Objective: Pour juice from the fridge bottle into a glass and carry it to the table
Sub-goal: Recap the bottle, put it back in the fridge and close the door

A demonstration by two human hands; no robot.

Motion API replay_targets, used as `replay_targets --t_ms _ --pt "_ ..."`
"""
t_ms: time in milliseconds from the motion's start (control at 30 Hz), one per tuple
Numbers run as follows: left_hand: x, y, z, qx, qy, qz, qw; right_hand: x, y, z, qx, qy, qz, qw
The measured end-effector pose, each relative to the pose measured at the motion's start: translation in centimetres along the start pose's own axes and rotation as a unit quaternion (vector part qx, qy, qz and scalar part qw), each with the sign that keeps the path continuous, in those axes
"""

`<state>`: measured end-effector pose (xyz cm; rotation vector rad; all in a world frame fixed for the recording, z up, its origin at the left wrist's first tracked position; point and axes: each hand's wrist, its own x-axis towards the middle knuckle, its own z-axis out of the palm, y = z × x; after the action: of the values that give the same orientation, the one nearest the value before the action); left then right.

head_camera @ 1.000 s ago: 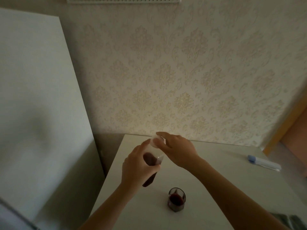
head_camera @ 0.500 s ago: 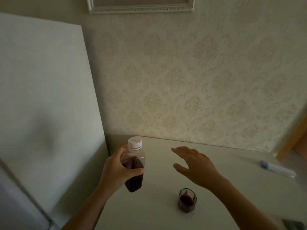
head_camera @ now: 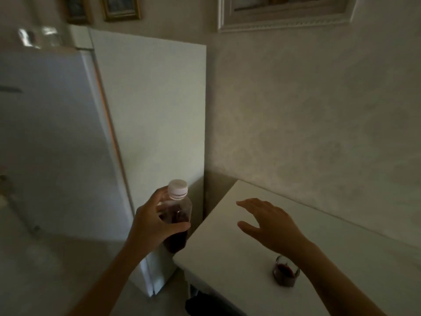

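Note:
My left hand grips a clear plastic bottle of dark red juice, upright, with its white cap screwed on. It hangs in the air just left of the white table, in front of the fridge. A small glass with dark red juice stands on the table near its front edge. My right hand hovers above the table with fingers spread, holding nothing, a little behind and left of the glass.
The white fridge fills the left, its door shut, its side panel next to the table. A narrow gap separates fridge and table. Framed pictures hang on the wallpapered wall. A dark object lies under the table.
The view has swung left toward the fridge. My left hand has carried the capped bottle off the table to the left. My right hand has let go of the cap and hovers open.

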<state>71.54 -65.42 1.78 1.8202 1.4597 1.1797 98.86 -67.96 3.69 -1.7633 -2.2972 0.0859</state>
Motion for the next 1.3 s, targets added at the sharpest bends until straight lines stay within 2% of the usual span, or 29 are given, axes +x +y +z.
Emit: replay_targets --t_ms 133,233,367,500,800,1033,1300 --pt "-6.9 0.4 -3.1 -0.005 0.073 -0.045 0.996 -2.5 -3.4 0.8 0.034 -0.022 -0.070 0.997" --pt "-11.9 0.0 -5.5 -0.002 0.090 -0.088 0.992 -4.1 -6.5 2.0 0.062 -0.049 -0.120 0.990" --pt "-17.4 -0.2 -9.5 0.074 0.115 -0.113 0.984 -5.0 -11.6 3.3 0.098 -0.076 -0.171 0.977" --pt "-21.2 -0.5 -14.1 0.114 0.168 -0.129 0.971 -5.1 -17.4 4.2 0.108 -0.086 -0.227 0.964" --pt "-27.4 -4.9 -25.9 0.097 0.282 -0.166 0.940 -2.4 -33.6 6.6 0.093 -0.098 -0.346 0.928" --pt "-29.9 -9.8 -36.6 0.133 0.324 -0.159 0.923 -0.5 -48.1 9.7 0.122 -0.117 -0.371 0.913" --pt "-27.4 -16.7 -46.4 0.148 0.310 -0.129 0.930 4.9 -58.0 13.0 0.124 -0.130 -0.360 0.915"
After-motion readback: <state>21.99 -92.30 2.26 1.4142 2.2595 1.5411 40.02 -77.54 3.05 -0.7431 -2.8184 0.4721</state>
